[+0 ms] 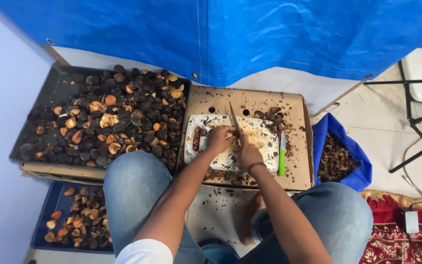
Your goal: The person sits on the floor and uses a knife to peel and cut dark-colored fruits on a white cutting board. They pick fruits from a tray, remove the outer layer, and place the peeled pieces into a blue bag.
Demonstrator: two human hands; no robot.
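I sit with my knees apart over a white cutting board (264,134) that lies in a shallow cardboard tray (296,105). My right hand (248,155) grips a knife (234,119) whose blade points away from me over the board. My left hand (219,138) pinches a small dark nut-like piece right beside the blade. Brown peel scraps litter the board and the tray. A second knife with a green handle (282,155) lies along the board's right edge.
A big dark tray (50,95) heaped with dark round nuts and orange cut halves stands at the left. A blue tray (54,195) of cut pieces sits below it. A blue bag (352,151) of scraps is at the right, a blue tarp (269,34) behind.
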